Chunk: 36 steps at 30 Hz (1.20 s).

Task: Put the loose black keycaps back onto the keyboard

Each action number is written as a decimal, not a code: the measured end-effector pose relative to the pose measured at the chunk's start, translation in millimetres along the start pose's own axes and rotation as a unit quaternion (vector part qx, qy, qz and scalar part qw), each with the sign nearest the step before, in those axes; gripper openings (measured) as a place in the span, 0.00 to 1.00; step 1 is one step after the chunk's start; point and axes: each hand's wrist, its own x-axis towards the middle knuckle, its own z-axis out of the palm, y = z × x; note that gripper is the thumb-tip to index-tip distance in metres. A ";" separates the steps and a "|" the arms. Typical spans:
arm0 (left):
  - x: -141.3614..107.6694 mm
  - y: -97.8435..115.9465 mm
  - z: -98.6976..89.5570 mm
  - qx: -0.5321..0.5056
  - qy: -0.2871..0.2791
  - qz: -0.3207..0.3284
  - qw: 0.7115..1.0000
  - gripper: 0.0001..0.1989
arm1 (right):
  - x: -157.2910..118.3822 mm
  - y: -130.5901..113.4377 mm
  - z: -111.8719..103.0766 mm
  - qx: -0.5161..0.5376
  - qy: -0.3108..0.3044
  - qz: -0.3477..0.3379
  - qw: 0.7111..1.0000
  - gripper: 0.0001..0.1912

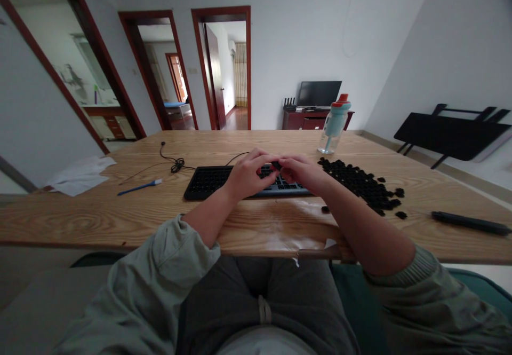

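Observation:
Over the black keyboard [208,179], my two hands meet with fingertips together. My left hand [248,173] is closed in a pinch, and my right hand [303,172] is curled from the other side. Between their fingertips is a small black keycap [276,165], partly covered by the fingers. The keyboard lies flat; its left part looks dark, while a grey-blue surface shows beneath my hands. My right forearm passes in front of a spread pile of black keycaps [352,179] lying to the right of the keyboard.
A clear bottle with an orange-red lid [334,125] stands behind the pile. At right lies a black stick-like object [470,222]. A blue-handled brush [140,186], a coiled cable [177,165] and white tissues [82,174] lie left on the wooden table [160,221].

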 end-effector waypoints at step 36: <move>-117.5 -96.7 -157.4 0.118 -0.171 -0.374 0.904 0.21 | -3.6 9.0 13.2 -0.335 -0.044 0.036 0.941 0.17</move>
